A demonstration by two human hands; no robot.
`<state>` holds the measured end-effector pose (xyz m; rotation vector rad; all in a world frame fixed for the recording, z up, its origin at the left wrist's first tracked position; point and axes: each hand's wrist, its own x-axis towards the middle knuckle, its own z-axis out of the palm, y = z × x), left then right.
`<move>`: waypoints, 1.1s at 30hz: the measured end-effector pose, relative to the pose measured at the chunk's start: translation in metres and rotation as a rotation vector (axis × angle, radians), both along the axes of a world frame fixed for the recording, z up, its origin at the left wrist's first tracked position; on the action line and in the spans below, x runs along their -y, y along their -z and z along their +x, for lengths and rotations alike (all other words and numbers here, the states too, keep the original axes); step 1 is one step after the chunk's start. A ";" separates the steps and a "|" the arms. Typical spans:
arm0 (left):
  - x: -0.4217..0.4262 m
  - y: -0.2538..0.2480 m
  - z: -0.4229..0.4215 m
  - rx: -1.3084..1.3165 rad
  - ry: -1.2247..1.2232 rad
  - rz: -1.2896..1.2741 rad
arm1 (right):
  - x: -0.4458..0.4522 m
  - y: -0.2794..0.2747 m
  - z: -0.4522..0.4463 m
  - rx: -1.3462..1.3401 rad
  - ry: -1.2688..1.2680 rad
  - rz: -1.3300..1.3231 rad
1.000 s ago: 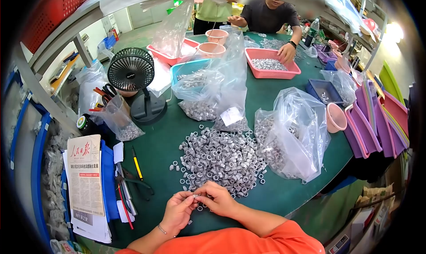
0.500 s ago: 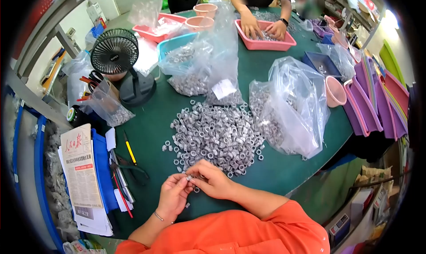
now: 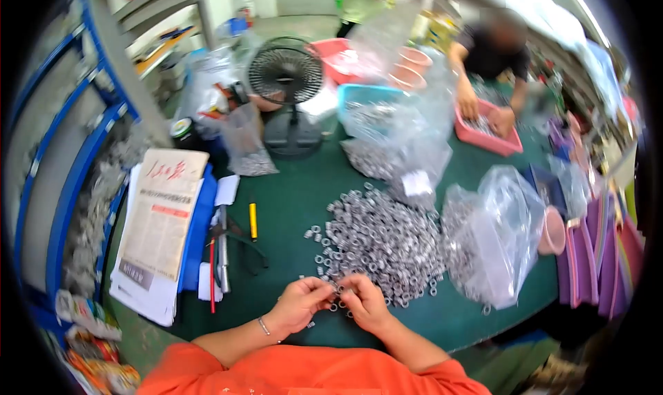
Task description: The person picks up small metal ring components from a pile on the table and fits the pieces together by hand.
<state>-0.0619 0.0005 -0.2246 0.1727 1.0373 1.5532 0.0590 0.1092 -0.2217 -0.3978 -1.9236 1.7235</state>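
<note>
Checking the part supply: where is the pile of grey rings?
In the head view, the pile of grey rings lies on the green table, right of centre, just beyond the left hand and right hand and left of the large clear bag.

The shirt (image 3: 297, 367) is bright orange — short-sleeved, each sleeve (image 3: 190, 359) the same orange as the body. Both forearms (image 3: 238, 344) are uncovered, and the left hand (image 3: 302, 304) and right hand (image 3: 367, 304) are bare. A bracelet (image 3: 263, 326) circles the left wrist — a narrow, silvery band, its detail too small to tell.
</note>
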 end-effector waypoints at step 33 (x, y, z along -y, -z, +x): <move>0.015 0.013 -0.012 -0.009 -0.408 0.075 | -0.040 -0.015 0.000 0.381 0.293 1.147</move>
